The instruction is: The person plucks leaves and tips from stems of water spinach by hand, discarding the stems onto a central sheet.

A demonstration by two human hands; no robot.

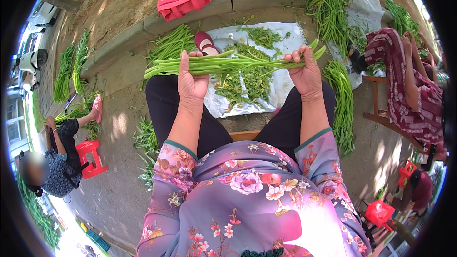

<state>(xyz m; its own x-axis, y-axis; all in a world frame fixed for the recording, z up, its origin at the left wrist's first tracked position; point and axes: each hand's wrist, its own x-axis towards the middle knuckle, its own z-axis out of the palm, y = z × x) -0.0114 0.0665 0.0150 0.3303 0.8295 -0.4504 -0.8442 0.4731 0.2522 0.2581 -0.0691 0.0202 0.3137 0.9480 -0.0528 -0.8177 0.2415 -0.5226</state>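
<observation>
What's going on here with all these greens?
The person wearing the camera is seated, holding a bundle of long green stalks crosswise between the left hand and right hand. Below, a white sheet on the ground carries scattered loose leaves. More greens lie to the left and right of the sheet, and other people are nearby on both sides.

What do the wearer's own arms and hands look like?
The left hand and right hand are bare, without gloves. Greyish-purple sleeves with pink, red and cream flowers end partway down the forearms, edged in dark green trim.
</observation>
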